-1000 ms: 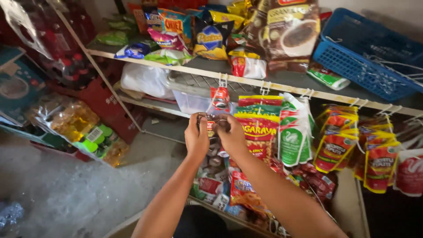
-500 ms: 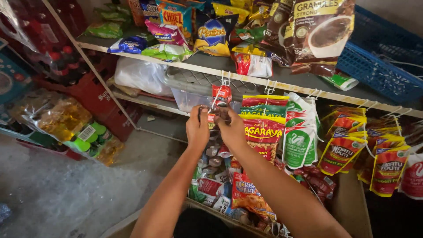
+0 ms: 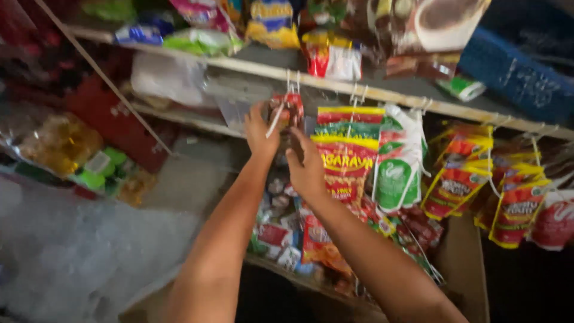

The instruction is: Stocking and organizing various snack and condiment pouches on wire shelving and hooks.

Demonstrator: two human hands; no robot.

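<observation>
Red sachet strip (image 3: 286,112) hangs from a hook under the wooden shelf edge (image 3: 382,96), and we reach up to it with both arms stretched forward. Our left hand (image 3: 261,131) has its fingers curled around the strip's left side, gripping it. Our right hand (image 3: 306,168) sits just below and to the right, fingers bent and touching the strip's lower part beside the red-and-yellow packets (image 3: 345,157); blur hides whether it grips.

A small red hanging sachet strip (image 3: 286,112) is gripped by the left hand (image 3: 260,133) under the pale wooden shelf edge (image 3: 382,96). The right hand (image 3: 306,170) is raised at its five o'clock, touching it.
</observation>
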